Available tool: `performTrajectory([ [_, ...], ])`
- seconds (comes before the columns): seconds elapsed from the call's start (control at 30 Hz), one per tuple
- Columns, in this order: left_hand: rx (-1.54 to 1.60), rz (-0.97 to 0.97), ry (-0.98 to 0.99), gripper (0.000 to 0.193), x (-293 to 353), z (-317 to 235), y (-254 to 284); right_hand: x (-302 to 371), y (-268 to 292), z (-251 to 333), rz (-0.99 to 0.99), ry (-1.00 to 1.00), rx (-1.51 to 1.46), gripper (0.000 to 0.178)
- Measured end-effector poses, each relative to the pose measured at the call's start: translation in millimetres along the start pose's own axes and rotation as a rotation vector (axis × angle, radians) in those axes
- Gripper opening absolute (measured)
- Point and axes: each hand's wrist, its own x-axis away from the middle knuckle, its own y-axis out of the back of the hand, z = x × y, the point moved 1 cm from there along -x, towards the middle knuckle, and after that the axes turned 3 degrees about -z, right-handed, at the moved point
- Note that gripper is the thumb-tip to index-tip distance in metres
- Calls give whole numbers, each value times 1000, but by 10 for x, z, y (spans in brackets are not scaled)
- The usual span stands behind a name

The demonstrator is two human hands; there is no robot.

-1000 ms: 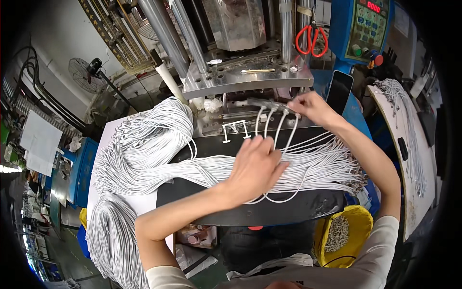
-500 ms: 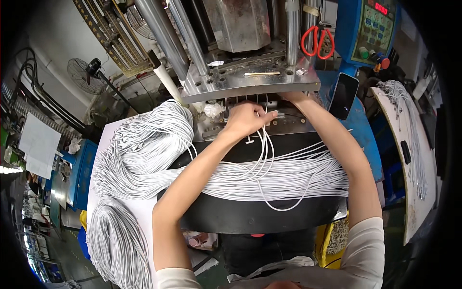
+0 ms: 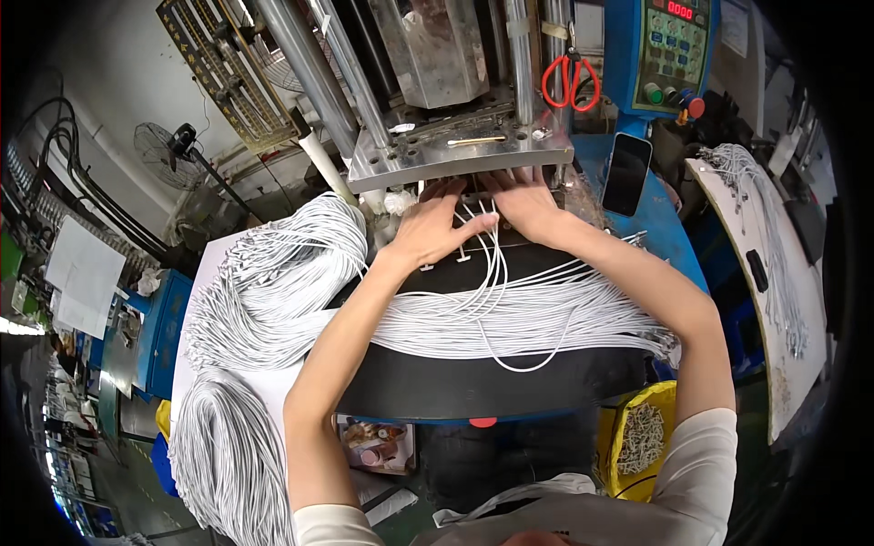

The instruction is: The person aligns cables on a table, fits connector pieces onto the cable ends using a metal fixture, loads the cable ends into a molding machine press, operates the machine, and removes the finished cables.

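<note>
My left hand (image 3: pixel 431 229) reaches in below the steel press plate (image 3: pixel 455 162), its fingers stretched forward and its thumb spread toward the right. Beside it my right hand (image 3: pixel 528 207) lies open, with its fingertips partly hidden beneath the same plate. Several white cords (image 3: pixel 496 264) come out between the two hands and curve down to a thick bundle of white cords (image 3: pixel 437 323) on the black work surface (image 3: pixel 473 391). Near the left hand, a small white T-shaped end (image 3: pixel 463 256) sticks out. What the fingertips touch under the plate cannot be made out.
Coiled white cords (image 3: pixel 291 264) lie at the left, with another hank (image 3: pixel 228 455) nearer me. Red-handled scissors (image 3: pixel 571 84) hang by a press column. A phone (image 3: pixel 627 175) and a blue control box (image 3: pixel 669 55) stand right. A yellow container (image 3: pixel 655 400) holds small metal parts.
My right hand has come leftward, more into view beside the left. The left hand has moved slightly left, its fingers now stretched out rather than curled at the cords. The view has shifted.
</note>
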Motion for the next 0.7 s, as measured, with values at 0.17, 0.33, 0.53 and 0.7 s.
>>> performTrajectory([
  [0.17,81,-133,-818,80,1485,-546,-375,1295,925,205,44,135,-529,89],
  [0.33,572,102,-59,59,3478,121,-1266,2593,1415,402,293,95,-395,112],
  [0.53,1105,239,1058,78,3541,421,-1188,2662,1309,449,270,17,-213,118],
  [0.7,1176,284,1105,89,3600,440,-1255,2621,1363,427,261,13,-238,120],
])
